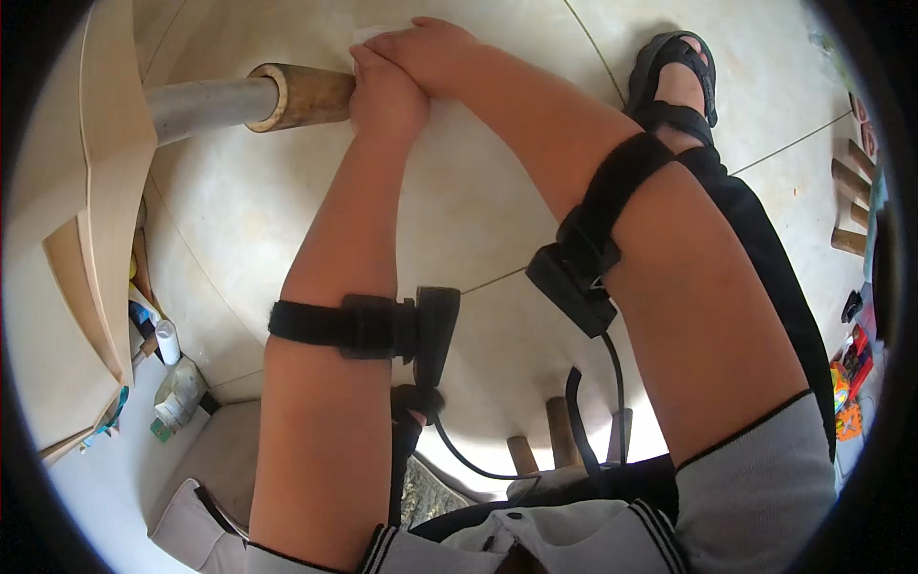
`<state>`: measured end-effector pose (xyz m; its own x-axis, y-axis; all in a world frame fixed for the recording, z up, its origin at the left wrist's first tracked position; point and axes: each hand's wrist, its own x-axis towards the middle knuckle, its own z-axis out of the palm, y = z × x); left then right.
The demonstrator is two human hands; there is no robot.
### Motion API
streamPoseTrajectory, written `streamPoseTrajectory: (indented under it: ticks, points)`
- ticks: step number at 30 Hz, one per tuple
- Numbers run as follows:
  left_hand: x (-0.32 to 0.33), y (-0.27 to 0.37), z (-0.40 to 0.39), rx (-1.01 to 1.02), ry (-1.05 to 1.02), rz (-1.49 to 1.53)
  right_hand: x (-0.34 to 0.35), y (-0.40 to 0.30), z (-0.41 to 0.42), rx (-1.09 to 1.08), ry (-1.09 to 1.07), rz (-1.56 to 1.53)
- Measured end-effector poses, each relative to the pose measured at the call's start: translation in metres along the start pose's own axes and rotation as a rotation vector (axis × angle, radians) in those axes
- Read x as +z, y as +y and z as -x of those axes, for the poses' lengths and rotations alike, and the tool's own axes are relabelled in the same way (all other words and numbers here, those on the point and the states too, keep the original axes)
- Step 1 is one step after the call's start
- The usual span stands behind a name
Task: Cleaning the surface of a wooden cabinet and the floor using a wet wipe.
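Observation:
My left hand (391,97) is at the upper middle, beside the right end of a wooden cylinder (315,97) fitted on a grey metal tube (211,106). Whether it touches the wood or grips it is unclear. My right hand (434,54) lies against the left one, its fingers overlapping it. Past the fingertips, a small part of a white sheet-like thing (368,32) shows; the hands hide the rest. Both forearms carry black strapped devices, one on the left arm (401,326) and one on the right (584,265), with cables running from them.
Pale wooden furniture (107,165) stands at the left, above a white bottle (167,343) and a clear jar (179,394). A sandalled foot (678,86) rests on the tiled floor at the upper right. Wooden legs (852,183) and colourful items (850,373) line the right rim.

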<state>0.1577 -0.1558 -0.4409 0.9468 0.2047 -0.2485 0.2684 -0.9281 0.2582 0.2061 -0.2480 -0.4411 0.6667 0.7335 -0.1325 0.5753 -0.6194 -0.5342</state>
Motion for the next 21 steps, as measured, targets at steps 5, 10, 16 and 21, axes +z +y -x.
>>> streamPoseTrajectory:
  ticks: [5,10,16,21]
  points:
    - [-0.011,-0.001,0.027,-0.035,-0.196,0.043,0.012,-0.021,0.015,0.066,-0.021,0.116]
    - [0.013,-0.024,0.081,0.276,0.146,-0.063,0.061,-0.036,0.050,-0.099,0.380,0.179]
    - [-0.025,0.003,0.053,-0.091,-0.264,0.012,0.028,-0.033,0.025,-0.005,-0.011,0.114]
    - [-0.005,-0.018,0.063,0.019,-0.084,0.052,0.031,-0.042,0.030,0.037,0.015,0.113]
